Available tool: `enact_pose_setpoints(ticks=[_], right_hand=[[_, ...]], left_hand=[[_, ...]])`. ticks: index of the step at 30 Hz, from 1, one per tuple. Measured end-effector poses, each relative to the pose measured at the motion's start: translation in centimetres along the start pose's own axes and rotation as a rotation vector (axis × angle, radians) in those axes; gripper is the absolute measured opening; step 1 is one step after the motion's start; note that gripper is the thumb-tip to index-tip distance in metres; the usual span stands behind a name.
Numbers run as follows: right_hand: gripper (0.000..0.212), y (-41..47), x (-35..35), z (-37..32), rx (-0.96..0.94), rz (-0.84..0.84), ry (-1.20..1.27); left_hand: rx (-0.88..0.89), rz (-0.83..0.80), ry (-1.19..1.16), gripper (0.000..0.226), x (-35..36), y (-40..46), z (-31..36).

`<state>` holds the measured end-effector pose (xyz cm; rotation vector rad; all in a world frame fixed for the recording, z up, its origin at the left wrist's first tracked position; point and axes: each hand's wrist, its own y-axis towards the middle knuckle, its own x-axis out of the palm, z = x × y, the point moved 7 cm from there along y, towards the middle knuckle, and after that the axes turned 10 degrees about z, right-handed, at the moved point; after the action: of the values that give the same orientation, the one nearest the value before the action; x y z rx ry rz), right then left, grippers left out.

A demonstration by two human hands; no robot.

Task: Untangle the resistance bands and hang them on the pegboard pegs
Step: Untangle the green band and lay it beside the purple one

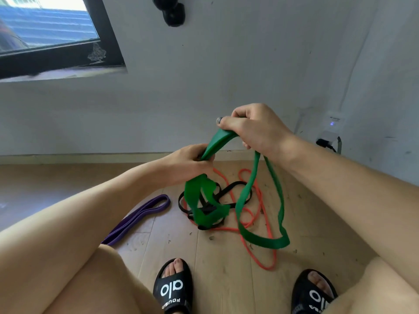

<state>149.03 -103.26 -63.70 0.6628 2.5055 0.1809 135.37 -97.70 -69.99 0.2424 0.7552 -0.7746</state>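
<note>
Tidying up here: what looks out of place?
The green band, held by both hands, is snarled with the black band and orange band on the floor. The purple band lies apart, untangled.

Bare forearms come in from both sides, no sleeves, no watch. The right hand [254, 128] shows a dark-painted thumbnail. Down at the near edge, black slide sandals [173, 288] on both feet, white lettering across each strap, toes showing.

Left black slide sandal [173, 288]: white "alo" logo on strap, smaller lettering beneath unclear. Right black slide sandal [314, 293]: same logo, partly hidden.
</note>
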Motion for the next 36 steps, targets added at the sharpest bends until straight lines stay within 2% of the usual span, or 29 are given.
enact_pose_setpoints(ticks=[2, 5, 8, 11, 14, 17, 20, 21, 25, 29, 31, 34, 36], right_hand=[[0.033, 0.4, -1.0, 0.7, 0.041, 0.042, 0.026], [0.029, 1.0, -1.9, 2.4, 0.09, 0.057, 0.008], [0.038, 0.6, -1.1, 3.5, 0.097, -0.072, -0.041], [0.049, -0.7, 1.3, 2.6, 0.077, -0.249, 0.039], [0.048, -1.1, 3.0, 1.8, 0.026, -0.265, 0.009], [0.038, -0.4, 2.9, 1.5, 0.0, -0.198, -0.039], [0.037, 0.3, 1.3, 1.9, 0.025, -0.169, -0.01], [0.036, 0.6, 0.8, 2.2, 0.03, -0.16, 0.008], [0.037, 0.4, 0.3, 2.7, 0.011, -0.196, -0.074], [0.044, -0.7, 1.3, 2.2, 0.047, -0.341, -0.029], [0.043, -1.2, 2.2, 2.1, 0.032, -0.385, -0.083], [0.037, -1.3, 2.8, 1.7, -0.008, -0.386, -0.134], [0.036, -1.0, 2.4, 1.7, 0.037, -0.345, -0.027]], left_hand=[[-0.01, 0.003, 0.003, 0.008, 0.0, 0.0, 0.0], [0.061, 0.099, 0.029, 0.019, -0.9, 0.4, 0.6], [0.099, 0.218, 0.004, 0.018, -2.1, 0.7, 1.2], [0.127, 0.259, -0.025, 0.018, -2.3, 0.7, 1.5], [0.165, 0.203, -0.11, 0.017, -1.5, 0.5, 2.0], [0.14, 0.038, -0.158, 0.025, -0.2, 0.1, 1.7], [0.129, -0.058, -0.151, 0.017, -0.2, -0.3, 0.9], [0.123, -0.062, -0.126, 0.016, -0.4, -0.3, 0.6], [0.135, 0.048, 0.047, 0.043, -1.0, 0.3, 0.3], [0.178, 0.152, 0.05, 0.026, -1.3, 0.4, 1.0], [0.219, 0.164, 0.009, 0.022, -1.3, 0.4, 1.6], [0.174, 0.064, -0.041, 0.024, -0.5, 0.4, 1.0], [0.101, -0.08, -0.102, 0.025, 0.3, 0.0, 0.0]])
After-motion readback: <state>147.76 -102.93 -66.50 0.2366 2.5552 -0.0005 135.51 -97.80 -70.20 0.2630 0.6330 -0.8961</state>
